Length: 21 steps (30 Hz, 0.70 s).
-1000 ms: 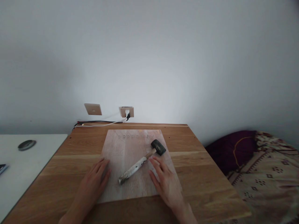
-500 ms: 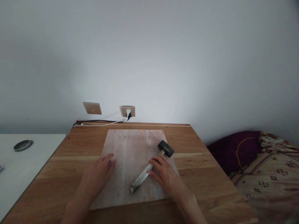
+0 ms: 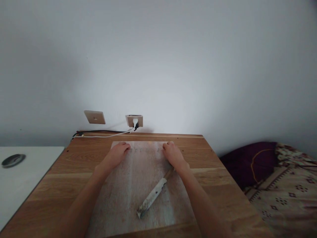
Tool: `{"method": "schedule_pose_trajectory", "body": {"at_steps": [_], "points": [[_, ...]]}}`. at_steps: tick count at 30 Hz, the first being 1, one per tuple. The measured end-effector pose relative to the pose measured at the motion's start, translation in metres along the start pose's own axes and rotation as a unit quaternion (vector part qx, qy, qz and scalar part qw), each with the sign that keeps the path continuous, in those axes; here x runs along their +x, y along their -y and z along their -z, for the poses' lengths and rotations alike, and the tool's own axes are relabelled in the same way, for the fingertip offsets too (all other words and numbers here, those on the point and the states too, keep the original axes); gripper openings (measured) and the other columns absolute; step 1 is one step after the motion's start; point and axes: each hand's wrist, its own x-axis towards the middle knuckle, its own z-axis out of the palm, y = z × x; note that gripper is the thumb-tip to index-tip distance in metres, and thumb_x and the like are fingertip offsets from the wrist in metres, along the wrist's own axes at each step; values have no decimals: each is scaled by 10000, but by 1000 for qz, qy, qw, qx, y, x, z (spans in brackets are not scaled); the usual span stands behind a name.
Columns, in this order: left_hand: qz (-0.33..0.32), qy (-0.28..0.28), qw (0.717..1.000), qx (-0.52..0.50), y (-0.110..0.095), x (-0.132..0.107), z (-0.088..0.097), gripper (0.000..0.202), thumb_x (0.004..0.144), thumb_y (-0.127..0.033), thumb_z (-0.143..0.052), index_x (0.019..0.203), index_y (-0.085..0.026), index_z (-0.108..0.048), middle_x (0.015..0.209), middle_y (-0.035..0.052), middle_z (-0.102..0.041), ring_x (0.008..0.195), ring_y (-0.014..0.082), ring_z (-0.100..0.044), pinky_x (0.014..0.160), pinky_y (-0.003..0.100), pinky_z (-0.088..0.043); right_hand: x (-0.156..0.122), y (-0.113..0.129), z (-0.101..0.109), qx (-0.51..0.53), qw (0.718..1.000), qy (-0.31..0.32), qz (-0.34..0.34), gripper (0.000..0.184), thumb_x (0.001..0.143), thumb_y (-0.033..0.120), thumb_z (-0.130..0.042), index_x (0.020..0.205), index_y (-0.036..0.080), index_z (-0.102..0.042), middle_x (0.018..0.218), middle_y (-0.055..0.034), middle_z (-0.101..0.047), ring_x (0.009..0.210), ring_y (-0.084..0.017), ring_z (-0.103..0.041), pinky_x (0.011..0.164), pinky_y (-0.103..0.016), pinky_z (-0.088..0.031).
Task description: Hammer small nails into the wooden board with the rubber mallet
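A pale, worn board (image 3: 123, 195) lies flat on the wooden tabletop, with a row of small nails (image 3: 147, 150) across its far end. My left hand (image 3: 120, 151) is at the far left corner of the board, fingers curled at its edge. At the far right corner, my right hand (image 3: 170, 152) has its fingers bent the same way, close to the last nail. Between my forearms a hammer (image 3: 153, 195) rests slantwise on the board. Its whitish, stained handle shows, while my right hand and forearm hide the dark head.
The wooden table (image 3: 210, 188) stands against a white wall. Cables (image 3: 109, 135) run along its back edge to a wall socket (image 3: 134, 121). A white surface (image 3: 27, 185) with a dark oval piece (image 3: 13, 160) is on the left. Patterned cloth (image 3: 284, 201) lies at right.
My right hand has let go of the hammer handle and reached to the board's far right corner. My left hand has moved forward to the far left corner. The view has shifted slightly.
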Motion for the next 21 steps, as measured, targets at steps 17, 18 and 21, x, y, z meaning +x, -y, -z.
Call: {"method": "schedule_pose_trajectory", "body": {"at_steps": [17,18,21], "points": [[115,-32,982,-149,7,4,-19,169,879,-385,-650,831,-224,-652,608,-30,-569,606,209,-588,629,313,-432,22,23,6,34,991,113,57,201,1068,311,-721,1214,175,-744,1271,-90,-763,1154,-272,-745,1010,-504,-625],[105,-20,986,-128,4,4,-19,119,863,-342,-687,832,-233,-650,621,-29,-584,645,221,-606,683,325,-445,22,25,7,38,991,113,62,184,1069,301,-719,1198,173,-749,1258,-86,-769,1165,-272,-744,1024,-508,-619],[76,10,993,-85,-6,3,-18,125,882,-221,-665,775,-245,-606,733,14,-657,794,257,-654,844,367,-463,24,33,6,48,988,121,78,210,1066,305,-723,1229,173,-741,1278,-90,-763,1168,-276,-744,1018,-509,-623]]}}
